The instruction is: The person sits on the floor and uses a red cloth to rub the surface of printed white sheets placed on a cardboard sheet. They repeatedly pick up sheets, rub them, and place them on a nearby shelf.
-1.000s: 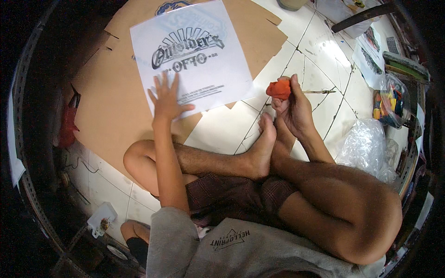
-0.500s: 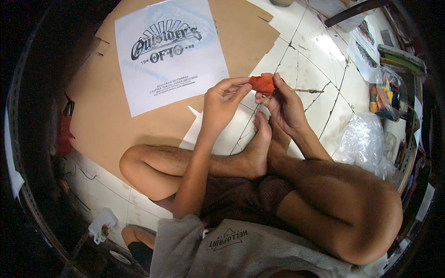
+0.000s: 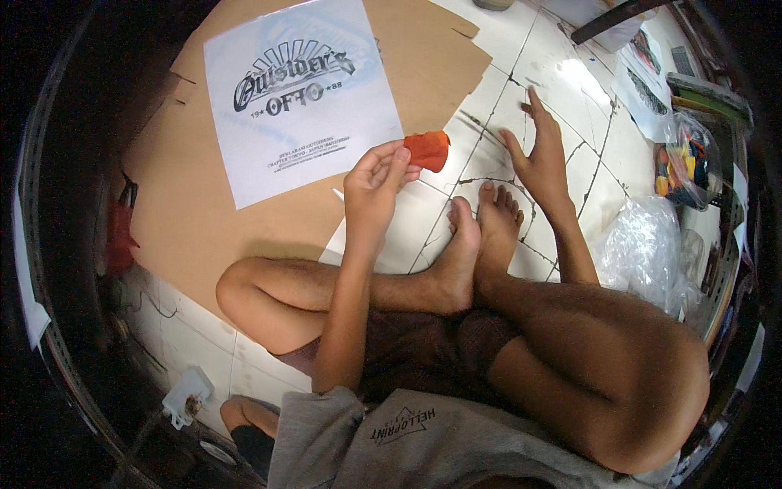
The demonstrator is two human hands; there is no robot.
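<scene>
A small red-orange piece, folded or rolled and cloth-like (image 3: 427, 151), is pinched at its left end between the thumb and fingers of my left hand (image 3: 375, 183). Its exact kind I cannot make out. My right hand (image 3: 540, 155) is apart from it on the right, over the white tiles, fingers spread and holding nothing. Between the two hands, a thin dark streak (image 3: 481, 124) shows near the cardboard's edge, too blurred to name. A white sheet printed with black lettering (image 3: 309, 138) lies on brown cardboard (image 3: 175, 163), up and left of my left hand.
My bare feet (image 3: 498, 216) and crossed legs are just below my hands. Clear plastic wrapping (image 3: 639, 248) and a clear bag of colourful items (image 3: 686, 167) lie at the right. A dark bar (image 3: 615, 20) crosses the upper right. A white container (image 3: 189, 393) stands lower left.
My right hand has let go of the red-orange piece and moved right, its fingers spreading. The left hand keeps the piece, shifted slightly left. The thin stick beside my right hand is gone from there.
</scene>
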